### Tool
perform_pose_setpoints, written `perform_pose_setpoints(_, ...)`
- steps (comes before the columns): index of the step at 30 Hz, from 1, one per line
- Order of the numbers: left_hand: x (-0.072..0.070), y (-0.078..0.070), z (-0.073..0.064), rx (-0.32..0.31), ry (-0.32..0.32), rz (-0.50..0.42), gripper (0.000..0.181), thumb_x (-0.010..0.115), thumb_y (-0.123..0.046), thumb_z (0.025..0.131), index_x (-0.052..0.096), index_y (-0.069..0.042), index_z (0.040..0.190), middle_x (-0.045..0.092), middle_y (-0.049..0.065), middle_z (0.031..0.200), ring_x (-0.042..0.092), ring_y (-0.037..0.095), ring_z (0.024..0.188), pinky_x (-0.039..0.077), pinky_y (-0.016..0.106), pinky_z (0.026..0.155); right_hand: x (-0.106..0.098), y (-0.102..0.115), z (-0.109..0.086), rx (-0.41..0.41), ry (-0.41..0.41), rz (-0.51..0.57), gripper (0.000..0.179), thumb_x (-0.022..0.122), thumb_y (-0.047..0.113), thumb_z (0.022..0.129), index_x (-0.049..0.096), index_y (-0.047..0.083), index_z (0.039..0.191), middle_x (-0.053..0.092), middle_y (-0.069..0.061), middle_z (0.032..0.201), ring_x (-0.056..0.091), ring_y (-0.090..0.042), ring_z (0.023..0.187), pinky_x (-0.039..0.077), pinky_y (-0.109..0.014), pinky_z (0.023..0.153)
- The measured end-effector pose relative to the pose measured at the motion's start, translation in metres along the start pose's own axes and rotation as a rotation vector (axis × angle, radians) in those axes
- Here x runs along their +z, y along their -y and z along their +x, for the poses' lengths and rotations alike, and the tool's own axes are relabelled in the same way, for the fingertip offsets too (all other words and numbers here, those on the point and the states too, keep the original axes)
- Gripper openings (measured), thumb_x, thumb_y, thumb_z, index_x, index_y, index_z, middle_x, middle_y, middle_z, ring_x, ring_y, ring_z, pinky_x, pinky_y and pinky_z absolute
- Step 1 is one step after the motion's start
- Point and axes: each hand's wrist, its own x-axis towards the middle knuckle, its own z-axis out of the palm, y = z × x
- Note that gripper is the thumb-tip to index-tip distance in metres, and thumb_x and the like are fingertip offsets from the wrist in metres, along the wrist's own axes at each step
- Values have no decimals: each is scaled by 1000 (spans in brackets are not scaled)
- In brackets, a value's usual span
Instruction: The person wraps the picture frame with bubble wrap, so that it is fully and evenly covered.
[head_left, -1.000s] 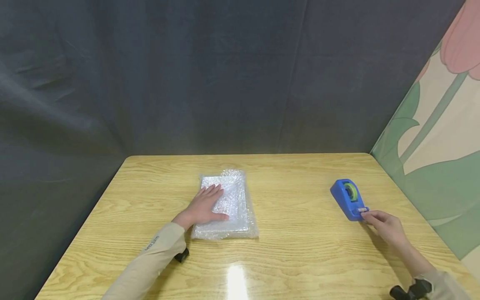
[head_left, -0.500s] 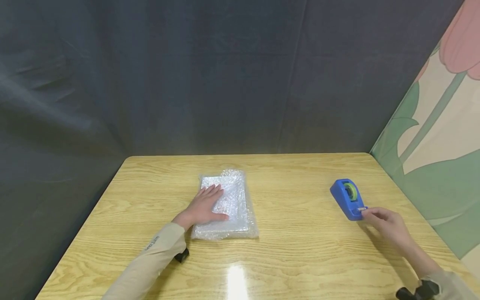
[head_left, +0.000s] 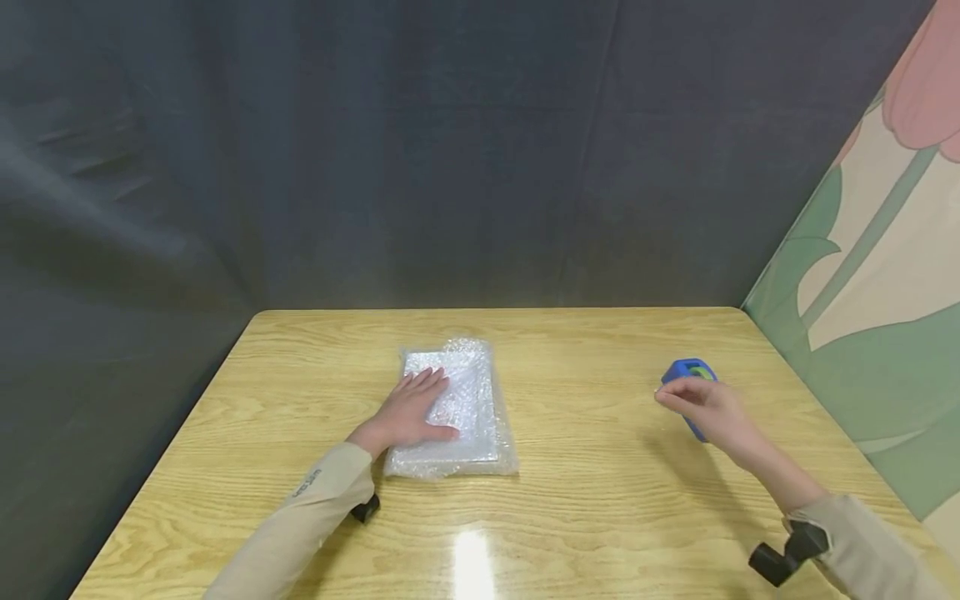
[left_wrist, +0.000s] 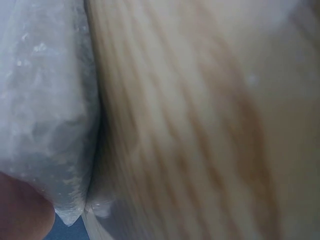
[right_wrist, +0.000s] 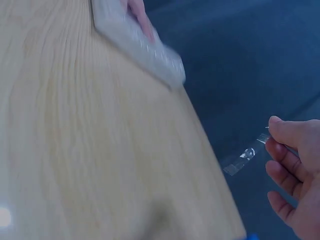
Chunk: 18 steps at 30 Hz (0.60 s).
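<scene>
My left hand lies flat with fingers spread on a flat rectangular item in bubble wrap, left of the table's middle. A blurred edge of that bubble wrap fills the left side of the left wrist view. Above the table at the right, my right hand pinches a short strip of clear tape between thumb and index finger, and the strip hangs free. Behind that hand stands a blue tape dispenser with a green-cored roll, partly hidden by the hand.
The light wooden table stretches between both hands. A dark curtain hangs behind it and along the left. On the right is a wall with painted flowers.
My right hand has come away from the dispenser's cutter, up and to the left, with a strip of tape pinched in it. The left hand has stayed on the wrapped item.
</scene>
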Motion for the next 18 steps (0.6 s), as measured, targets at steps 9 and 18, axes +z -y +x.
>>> perform_pose_setpoints(9, -1, -1, 0, 5, 4, -18, 94, 51, -65, 77, 22, -6, 144, 12, 9, 150, 7, 27, 138, 1, 44, 111, 51, 54, 43, -99, 127, 123, 21, 61, 28, 86, 68, 9, 93, 65, -5, 94, 56, -17, 95, 48, -36, 78)
perform_pose_setpoints(18, -4, -1, 0, -7, 7, -52, 84, 55, -53, 80, 24, -6, 143, 14, 9, 150, 8, 27, 138, 1, 45, 111, 121, 99, 74, -175, 221, 276, 16, 65, 12, 83, 68, 0, 93, 66, -7, 91, 58, -19, 88, 49, -31, 75)
